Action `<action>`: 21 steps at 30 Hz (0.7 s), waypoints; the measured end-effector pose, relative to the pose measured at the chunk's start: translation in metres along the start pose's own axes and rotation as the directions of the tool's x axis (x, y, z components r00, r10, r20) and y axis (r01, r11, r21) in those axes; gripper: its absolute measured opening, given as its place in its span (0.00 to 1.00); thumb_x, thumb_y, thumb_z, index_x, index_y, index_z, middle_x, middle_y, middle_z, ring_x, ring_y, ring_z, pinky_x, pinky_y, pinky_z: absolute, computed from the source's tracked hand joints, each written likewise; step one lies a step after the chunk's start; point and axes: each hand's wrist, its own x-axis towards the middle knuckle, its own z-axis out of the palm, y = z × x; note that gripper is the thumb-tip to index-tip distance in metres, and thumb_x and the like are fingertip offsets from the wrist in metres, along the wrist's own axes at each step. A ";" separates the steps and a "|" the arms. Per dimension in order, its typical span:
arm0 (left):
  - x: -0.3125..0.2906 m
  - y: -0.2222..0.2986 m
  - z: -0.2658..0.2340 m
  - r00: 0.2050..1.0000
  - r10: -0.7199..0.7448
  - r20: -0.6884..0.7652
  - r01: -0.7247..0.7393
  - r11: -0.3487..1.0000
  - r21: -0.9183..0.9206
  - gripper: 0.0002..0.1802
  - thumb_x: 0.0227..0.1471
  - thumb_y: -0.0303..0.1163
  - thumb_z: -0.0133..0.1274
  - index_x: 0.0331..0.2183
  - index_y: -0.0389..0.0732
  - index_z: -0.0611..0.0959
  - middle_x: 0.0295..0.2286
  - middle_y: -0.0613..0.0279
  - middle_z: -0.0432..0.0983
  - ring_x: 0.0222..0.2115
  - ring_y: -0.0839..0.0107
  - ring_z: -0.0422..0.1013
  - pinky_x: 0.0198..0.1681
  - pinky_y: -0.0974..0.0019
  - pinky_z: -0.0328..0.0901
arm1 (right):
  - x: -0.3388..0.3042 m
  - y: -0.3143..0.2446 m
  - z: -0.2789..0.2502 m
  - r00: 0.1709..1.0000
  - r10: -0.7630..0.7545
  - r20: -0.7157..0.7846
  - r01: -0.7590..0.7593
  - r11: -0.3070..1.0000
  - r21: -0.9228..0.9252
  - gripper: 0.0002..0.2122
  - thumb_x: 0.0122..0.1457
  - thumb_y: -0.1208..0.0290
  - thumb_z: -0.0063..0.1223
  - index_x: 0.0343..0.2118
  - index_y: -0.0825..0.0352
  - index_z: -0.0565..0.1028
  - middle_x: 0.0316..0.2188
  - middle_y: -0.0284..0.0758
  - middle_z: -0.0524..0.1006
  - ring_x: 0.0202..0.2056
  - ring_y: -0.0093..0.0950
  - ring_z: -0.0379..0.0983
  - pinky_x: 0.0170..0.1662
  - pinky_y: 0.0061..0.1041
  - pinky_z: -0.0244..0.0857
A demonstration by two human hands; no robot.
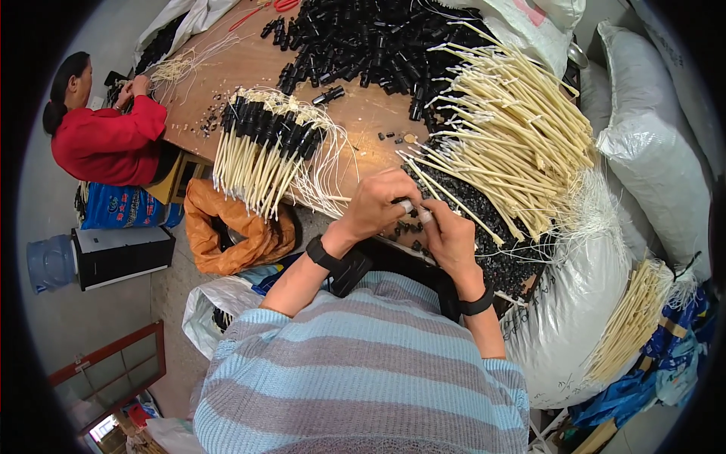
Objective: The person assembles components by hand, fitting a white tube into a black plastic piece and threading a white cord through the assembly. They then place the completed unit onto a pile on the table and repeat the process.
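Over the table's near edge my two hands meet, fingertips almost touching. My left hand (382, 198) is closed, and a thin cream rod (336, 198) sticks out beside it on the left. Something small and dark shows at its fingertips. My right hand (452, 236) is closed in a pinch; whatever is in its fingers is too small and hidden to make out. Whitish wraps show at the thumb tips. To the left lies a bundle of cream rods with black sleeves (265, 147) and white strings. A large heap of plain cream rods (522, 136) lies to the right.
Black plastic sleeves (363, 45) cover the far table (352, 113). Small black pieces (507, 265) lie beside my right hand. Full white sacks (658, 144) crowd the right side. An orange sack (234, 234) stands left. A person in red (110, 140) works at the far left.
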 end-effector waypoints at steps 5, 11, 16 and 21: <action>0.000 0.001 -0.001 0.986 0.153 0.066 -0.143 0.981 -0.132 0.11 0.36 0.16 0.53 0.28 0.38 0.81 0.27 0.62 0.76 0.27 0.66 0.71 0.31 0.69 0.66 | -0.004 0.003 0.002 0.999 0.036 -0.007 -0.035 0.994 0.100 0.06 0.54 0.73 0.56 0.35 0.65 0.78 0.19 0.41 0.76 0.21 0.37 0.75 0.24 0.28 0.66; 0.035 -0.062 -0.015 0.896 -0.302 -0.325 0.381 0.899 0.215 0.11 0.39 0.22 0.54 0.31 0.38 0.80 0.27 0.56 0.75 0.26 0.61 0.72 0.31 0.65 0.67 | -0.004 0.003 -0.009 0.953 0.301 -0.033 -0.288 0.936 0.203 0.07 0.57 0.76 0.53 0.36 0.71 0.78 0.19 0.28 0.75 0.22 0.14 0.68 0.26 0.17 0.61; 0.041 -0.111 -0.017 0.946 -0.211 -0.248 0.310 0.816 0.487 0.10 0.37 0.23 0.57 0.28 0.35 0.80 0.24 0.53 0.76 0.25 0.57 0.73 0.31 0.60 0.68 | -0.009 0.017 0.002 0.947 0.306 -0.099 -0.276 0.931 0.238 0.06 0.55 0.71 0.54 0.32 0.67 0.79 0.13 0.33 0.69 0.15 0.19 0.63 0.22 0.22 0.58; 0.039 -0.084 -0.017 0.820 -0.568 -0.074 0.548 0.815 -0.188 0.07 0.40 0.19 0.56 0.27 0.37 0.82 0.23 0.65 0.79 0.22 0.74 0.73 0.26 0.70 0.67 | -0.007 0.020 -0.003 0.905 0.411 -0.108 -0.379 0.896 0.231 0.06 0.55 0.71 0.53 0.31 0.67 0.79 0.13 0.33 0.71 0.16 0.18 0.65 0.23 0.22 0.60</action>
